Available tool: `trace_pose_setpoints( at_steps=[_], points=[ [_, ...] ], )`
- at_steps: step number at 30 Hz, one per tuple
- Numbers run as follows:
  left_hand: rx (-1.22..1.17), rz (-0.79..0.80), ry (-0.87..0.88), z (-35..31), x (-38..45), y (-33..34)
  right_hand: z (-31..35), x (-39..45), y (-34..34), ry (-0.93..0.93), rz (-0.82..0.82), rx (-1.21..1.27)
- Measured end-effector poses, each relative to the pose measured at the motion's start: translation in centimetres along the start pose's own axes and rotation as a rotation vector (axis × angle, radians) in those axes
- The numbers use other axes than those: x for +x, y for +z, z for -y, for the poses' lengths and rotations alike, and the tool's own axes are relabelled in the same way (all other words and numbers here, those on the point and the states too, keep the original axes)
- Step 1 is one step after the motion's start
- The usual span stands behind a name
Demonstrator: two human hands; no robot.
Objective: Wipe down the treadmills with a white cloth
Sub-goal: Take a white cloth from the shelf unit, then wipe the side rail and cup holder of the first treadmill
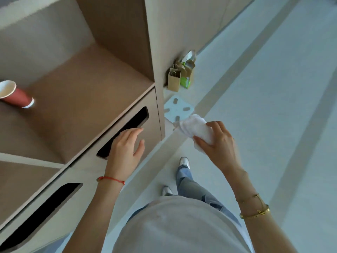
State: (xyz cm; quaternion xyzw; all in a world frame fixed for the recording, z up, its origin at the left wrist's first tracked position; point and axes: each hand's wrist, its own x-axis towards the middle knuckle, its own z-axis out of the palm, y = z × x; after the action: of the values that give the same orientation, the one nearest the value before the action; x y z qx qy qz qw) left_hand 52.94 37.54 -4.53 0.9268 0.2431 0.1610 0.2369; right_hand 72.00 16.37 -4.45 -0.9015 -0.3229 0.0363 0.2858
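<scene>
My right hand (217, 143) grips a crumpled white cloth (196, 127) in the air above the floor, to the right of a brown cabinet (78, 92). My left hand (125, 152) reaches to the cabinet front with straight, relaxed fingers at the edge of a dark slot (127, 128) and holds nothing. No treadmill is in view.
A red paper cup (15, 95) lies on its side on the cabinet shelf at the left. Brown paper bags and a green pack (180, 75) stand on the floor by the cabinet's far corner. A second dark slot (42, 214) opens lower left. Pale floor stretches to the right.
</scene>
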Motion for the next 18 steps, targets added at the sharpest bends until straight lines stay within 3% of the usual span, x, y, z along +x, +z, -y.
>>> trace_pose_setpoints(
  at_steps=[9,18],
  points=[
    [-0.064,0.182,0.275,-9.7,1.3,5.2,-7.0,-10.2,-6.6,0.342,-0.205,0.025],
    [-0.152,0.340,0.533,-24.3,1.7,14.7,-17.0,-20.6,-15.3,0.572,-0.417,0.039]
  ],
)
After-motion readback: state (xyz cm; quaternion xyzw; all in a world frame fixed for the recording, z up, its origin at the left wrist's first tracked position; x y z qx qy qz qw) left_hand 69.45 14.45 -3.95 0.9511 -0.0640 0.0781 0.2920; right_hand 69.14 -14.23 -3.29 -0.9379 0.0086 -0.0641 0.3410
